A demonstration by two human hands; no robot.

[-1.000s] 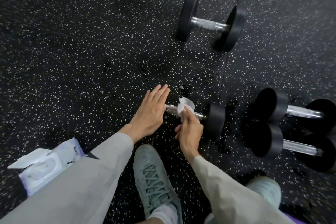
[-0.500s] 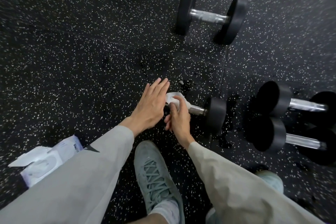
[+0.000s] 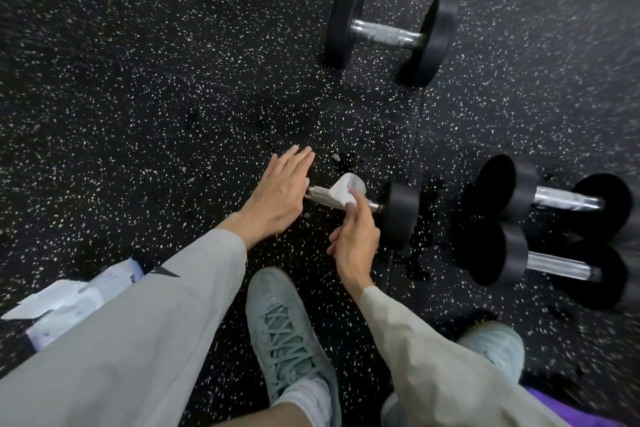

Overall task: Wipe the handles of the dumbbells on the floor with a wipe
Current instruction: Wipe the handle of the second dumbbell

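A black rubber floor (image 3: pixel 138 97) flecked with white fills the view, with darker wet patches near its middle. Four dumbbells lie on it: the far dumbbell (image 3: pixel 388 33) sits alone toward the top, two paired dumbbells lie side by side at the right, the farther one (image 3: pixel 554 199) just beyond the nearer one (image 3: pixel 540 265), and the near dumbbell (image 3: pixel 398 213) lies at the centre, its left weight hidden under the left hand. Grey sleeves come in from the bottom edge, and a pale green shoe (image 3: pixel 287 333) stands between them, with a second shoe (image 3: pixel 495 347) at the lower right. A white wipes pack (image 3: pixel 69 302), its flap open, lies at the lower left, partly hidden behind the left sleeve. The left hand (image 3: pixel 277 198) rests flat, fingers straight and together, over the left end of the near dumbbell. The right hand (image 3: pixel 353 239) pinches a white wipe (image 3: pixel 344 192) with thumb and fingertips, the wipe folded over the knurled metal handle (image 3: pixel 318 196) about midway along the bar.
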